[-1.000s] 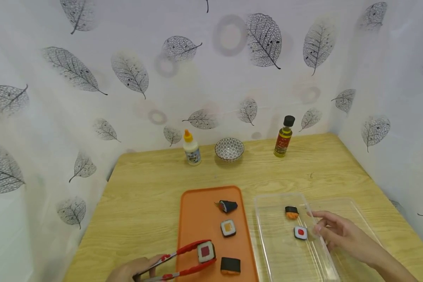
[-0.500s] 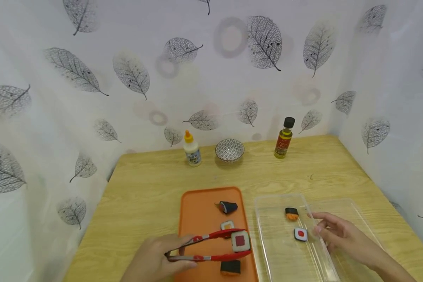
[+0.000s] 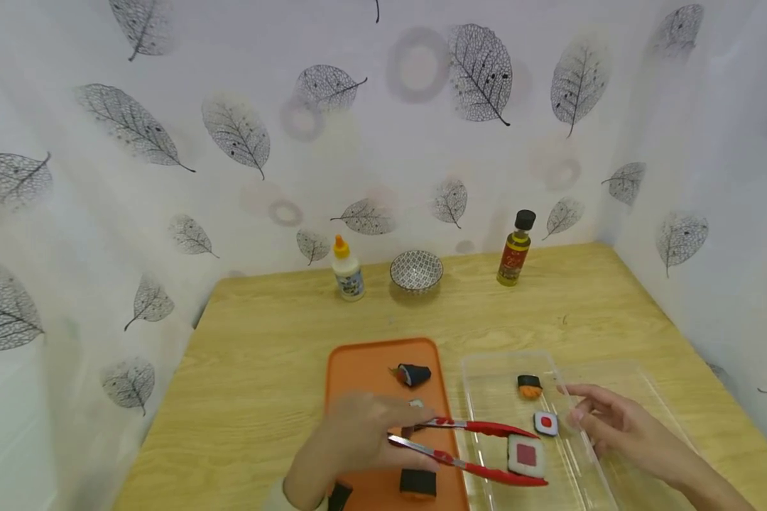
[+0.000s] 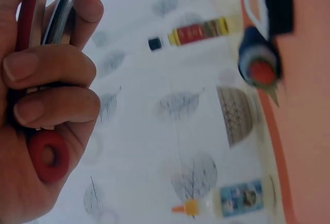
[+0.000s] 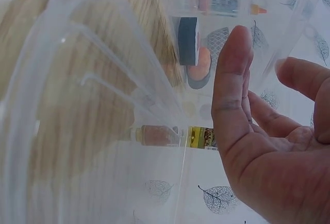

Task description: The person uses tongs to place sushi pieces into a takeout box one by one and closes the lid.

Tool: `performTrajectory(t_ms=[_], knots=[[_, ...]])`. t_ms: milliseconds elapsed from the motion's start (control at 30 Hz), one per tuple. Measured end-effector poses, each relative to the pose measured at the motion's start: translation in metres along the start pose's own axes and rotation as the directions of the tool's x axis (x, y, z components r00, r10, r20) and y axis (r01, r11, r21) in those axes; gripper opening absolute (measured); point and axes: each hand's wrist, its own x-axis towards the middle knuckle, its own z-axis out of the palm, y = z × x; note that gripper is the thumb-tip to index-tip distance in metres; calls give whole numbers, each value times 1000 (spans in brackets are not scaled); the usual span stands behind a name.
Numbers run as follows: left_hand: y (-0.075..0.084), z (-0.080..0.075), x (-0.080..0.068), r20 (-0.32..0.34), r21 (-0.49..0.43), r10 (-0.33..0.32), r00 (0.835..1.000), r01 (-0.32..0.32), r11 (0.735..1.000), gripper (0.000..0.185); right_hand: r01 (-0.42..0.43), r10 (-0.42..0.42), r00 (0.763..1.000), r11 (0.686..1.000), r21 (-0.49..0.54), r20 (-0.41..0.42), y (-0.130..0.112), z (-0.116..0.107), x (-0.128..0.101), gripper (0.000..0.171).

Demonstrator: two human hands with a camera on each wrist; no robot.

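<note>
My left hand (image 3: 358,440) grips a pair of red-tipped metal tongs (image 3: 498,429). Between the tips sits a toy sushi roll (image 3: 526,456) with a dark red centre, over the clear plastic container (image 3: 495,390). Inside that container lie a black-and-orange sushi piece (image 3: 529,386) and a small roll (image 3: 545,424) with a red centre. My right hand (image 3: 620,426) touches the container's right wall, fingers extended and thumb apart in the right wrist view. On the orange tray (image 3: 358,365) are a cone hand roll (image 3: 414,374), a black-wrapped piece (image 3: 417,482) and a roll mostly hidden behind my left hand.
Along the back stand a white squeeze bottle (image 3: 348,273) with an orange tip, a patterned bowl (image 3: 416,271) and an oil bottle (image 3: 514,252). A second clear plastic piece (image 3: 639,380) lies right of the container. Leaf-print cloth (image 3: 383,142) encloses the table.
My left hand has carried the tongs and the sushi roll rightward from over the orange tray to over the clear container. My right hand has stayed at the container's side.
</note>
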Motion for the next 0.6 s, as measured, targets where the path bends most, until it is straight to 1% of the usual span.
performTrajectory(t_ms=[100, 133, 200, 333, 400, 500, 600], knots=[[7, 8, 15, 36, 11, 31, 999, -31, 999, 52, -30, 30, 999, 999, -20, -26, -1, 1, -1, 51], [9, 10, 19, 56, 13, 28, 998, -29, 999, 51, -39, 38, 999, 999, -22, -31, -2, 1, -1, 51], [12, 15, 26, 76, 53, 40, 996, -44, 998, 49, -46, 45, 998, 999, -24, -36, -3, 1, -1, 52], [15, 21, 37, 104, 97, 55, 993, -65, 993, 50, -41, 41, 999, 999, -4, -15, -4, 0, -1, 52], [15, 24, 43, 133, 114, 62, 989, -77, 990, 51, -36, 36, 999, 999, -2, -9, -4, 0, -1, 52], [16, 28, 52, 209, 129, 61, 976, -90, 988, 51, -49, 49, 999, 999, -6, -13, -3, 0, 0, 52], [18, 33, 60, 294, 137, 44, 955, -87, 987, 52, -57, 57, 998, 998, -9, -19, -3, 1, 0, 52]])
